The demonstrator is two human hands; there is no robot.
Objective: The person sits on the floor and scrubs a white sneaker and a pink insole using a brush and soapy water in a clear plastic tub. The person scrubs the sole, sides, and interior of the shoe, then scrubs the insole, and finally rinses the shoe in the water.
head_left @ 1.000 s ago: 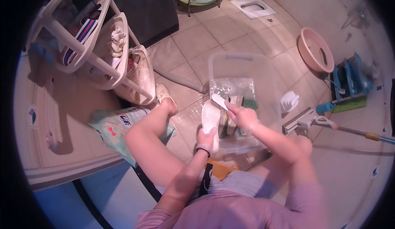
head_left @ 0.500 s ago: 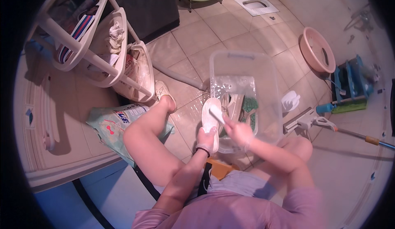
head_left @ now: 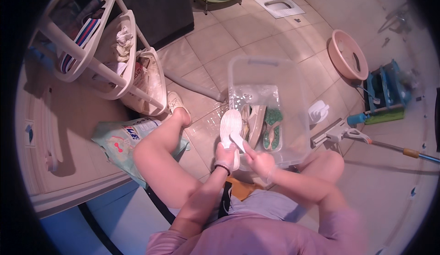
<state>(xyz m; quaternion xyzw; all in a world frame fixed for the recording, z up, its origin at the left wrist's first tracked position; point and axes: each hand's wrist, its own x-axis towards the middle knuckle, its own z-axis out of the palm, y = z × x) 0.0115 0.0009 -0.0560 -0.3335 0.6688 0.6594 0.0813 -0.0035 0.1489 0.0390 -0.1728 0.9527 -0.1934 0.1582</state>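
Note:
My left hand (head_left: 224,155) is closed around the near half of a white shoe (head_left: 230,121), its ribbed sole facing up. In my right hand (head_left: 261,164) is the handle of a white brush (head_left: 238,141), whose head lies against the right side of the sole; its bristles are hidden. Both hands are over the near left rim of a clear plastic tub (head_left: 294,83). Inside the tub, light-coloured shoes (head_left: 259,117) lie beside a green-bottomed shoe (head_left: 273,127) in what looks like water.
Left stands a tiered plastic rack (head_left: 158,83), with a plastic bag (head_left: 120,140) below it. A grey hose (head_left: 195,86) runs to the tub. To the right are a white scoop-like item (head_left: 318,112), a squeegee mop (head_left: 337,133), a pink basin (head_left: 337,55) and a blue rack (head_left: 388,87).
The brush has moved down the sole towards my left hand and turned steeper. My right hand has come slightly nearer to me. The whole view has shifted a little.

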